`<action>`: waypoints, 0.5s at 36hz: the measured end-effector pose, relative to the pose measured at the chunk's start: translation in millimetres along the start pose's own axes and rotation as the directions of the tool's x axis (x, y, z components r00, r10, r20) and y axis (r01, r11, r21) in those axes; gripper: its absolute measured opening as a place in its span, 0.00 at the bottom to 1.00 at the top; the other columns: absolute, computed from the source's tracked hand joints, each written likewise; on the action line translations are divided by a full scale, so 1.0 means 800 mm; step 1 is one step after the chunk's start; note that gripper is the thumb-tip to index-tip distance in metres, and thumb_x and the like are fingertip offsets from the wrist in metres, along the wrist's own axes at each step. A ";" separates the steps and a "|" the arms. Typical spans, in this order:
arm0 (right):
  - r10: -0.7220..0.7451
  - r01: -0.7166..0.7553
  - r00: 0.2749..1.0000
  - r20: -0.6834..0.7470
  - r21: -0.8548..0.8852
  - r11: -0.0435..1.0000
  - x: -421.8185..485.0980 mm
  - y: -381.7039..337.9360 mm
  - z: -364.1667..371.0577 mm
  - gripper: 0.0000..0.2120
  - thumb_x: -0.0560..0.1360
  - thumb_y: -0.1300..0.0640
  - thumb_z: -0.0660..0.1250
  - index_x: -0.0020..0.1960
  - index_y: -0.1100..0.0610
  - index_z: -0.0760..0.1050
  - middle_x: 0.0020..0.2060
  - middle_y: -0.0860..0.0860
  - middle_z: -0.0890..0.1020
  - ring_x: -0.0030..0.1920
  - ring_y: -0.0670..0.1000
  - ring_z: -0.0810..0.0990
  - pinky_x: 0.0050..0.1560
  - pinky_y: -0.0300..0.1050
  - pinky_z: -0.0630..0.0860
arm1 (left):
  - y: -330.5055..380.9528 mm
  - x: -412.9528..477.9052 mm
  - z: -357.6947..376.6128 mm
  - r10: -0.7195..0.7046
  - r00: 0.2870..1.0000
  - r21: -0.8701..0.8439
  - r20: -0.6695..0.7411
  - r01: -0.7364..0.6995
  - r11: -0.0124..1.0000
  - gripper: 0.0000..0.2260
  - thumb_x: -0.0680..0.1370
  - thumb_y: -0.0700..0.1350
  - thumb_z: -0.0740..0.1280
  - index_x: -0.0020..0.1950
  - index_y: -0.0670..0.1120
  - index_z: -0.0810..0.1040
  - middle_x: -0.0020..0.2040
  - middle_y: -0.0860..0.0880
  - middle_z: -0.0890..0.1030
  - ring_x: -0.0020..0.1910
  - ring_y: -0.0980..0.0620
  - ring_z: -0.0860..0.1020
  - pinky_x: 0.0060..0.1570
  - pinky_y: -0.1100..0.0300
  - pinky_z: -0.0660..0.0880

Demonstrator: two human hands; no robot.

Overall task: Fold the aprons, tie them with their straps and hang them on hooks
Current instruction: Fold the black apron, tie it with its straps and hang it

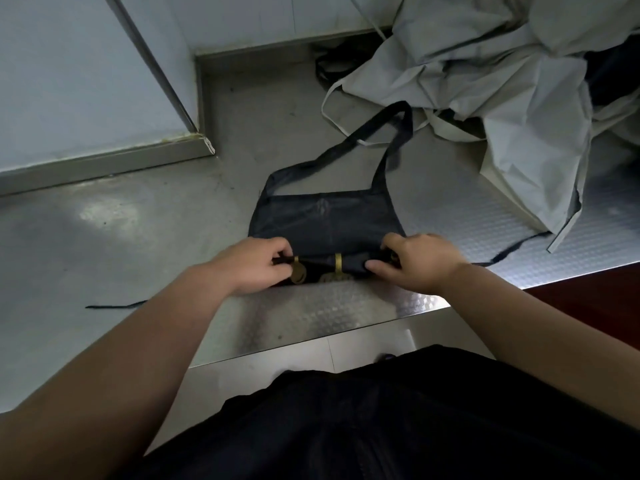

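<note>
The person's dark garment (pixel 398 420) filled the lower edge of the view, with both bare forearms extending forward over the steel tabletop (pixel 121 237). The left hand (pixel 258 265) pinched the left end of the rolled near edge of the dark apron (pixel 325 216); the right hand (pixel 420 263) gripped the right end of the same roll. Gold bands and a round gold emblem showed on the rolled section (detail illegible). The neck loop (pixel 346 147) lay flat beyond the apron body. A thin dark strap (pixel 117 305) trailed left across the tabletop. A crumpled pile of grey aprons (pixel 502 91) rested at the far right.
</note>
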State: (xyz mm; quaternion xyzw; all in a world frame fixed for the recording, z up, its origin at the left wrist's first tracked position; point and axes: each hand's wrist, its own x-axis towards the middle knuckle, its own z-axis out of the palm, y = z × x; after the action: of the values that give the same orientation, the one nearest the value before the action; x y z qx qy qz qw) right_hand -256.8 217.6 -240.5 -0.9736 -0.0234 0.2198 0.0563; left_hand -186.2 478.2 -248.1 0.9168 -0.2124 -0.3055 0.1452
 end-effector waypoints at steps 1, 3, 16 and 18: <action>0.011 -0.012 1.000 -0.007 -0.030 0.999 0.002 -0.001 0.002 0.24 0.77 0.35 0.52 0.60 0.52 0.68 0.49 0.52 0.80 0.51 0.57 0.77 0.50 0.46 0.72 | 0.001 0.003 0.000 0.002 1.000 0.053 -0.017 -0.001 0.999 0.10 0.77 0.54 0.63 0.55 0.52 0.74 0.46 0.52 0.79 0.46 0.49 0.77 0.47 0.56 0.72; 0.005 -0.011 0.999 -0.052 -0.118 0.993 0.007 -0.004 0.007 0.21 0.80 0.39 0.50 0.66 0.50 0.65 0.58 0.52 0.77 0.59 0.56 0.74 0.60 0.49 0.65 | 0.002 0.008 0.004 0.021 0.997 0.249 -0.077 -0.001 0.969 0.14 0.79 0.58 0.57 0.58 0.51 0.72 0.47 0.51 0.77 0.52 0.47 0.76 0.49 0.56 0.67; -0.032 0.039 0.996 0.079 -0.085 0.996 -0.001 -0.016 0.051 0.46 0.66 0.25 0.38 0.77 0.48 0.42 0.77 0.52 0.45 0.76 0.57 0.46 0.74 0.56 0.37 | -0.001 -0.009 0.076 0.109 0.981 0.253 -0.157 -0.067 0.965 0.41 0.70 0.70 0.40 0.78 0.49 0.47 0.78 0.52 0.47 0.77 0.50 0.45 0.72 0.51 0.38; -0.026 0.029 0.998 0.059 -0.050 0.998 0.002 -0.017 0.046 0.37 0.74 0.30 0.47 0.77 0.47 0.45 0.77 0.52 0.48 0.76 0.56 0.49 0.75 0.55 0.39 | 0.001 -0.011 0.072 0.106 0.981 0.286 -0.162 -0.056 0.957 0.43 0.69 0.74 0.48 0.78 0.51 0.47 0.78 0.51 0.48 0.76 0.51 0.47 0.72 0.52 0.40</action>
State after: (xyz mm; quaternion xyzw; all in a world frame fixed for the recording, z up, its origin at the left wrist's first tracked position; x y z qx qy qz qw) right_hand -271.9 235.0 -272.6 -0.9675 -0.0439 0.2467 0.0339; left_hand -228.5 474.1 -287.6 0.9419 -0.2774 -0.1843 0.0448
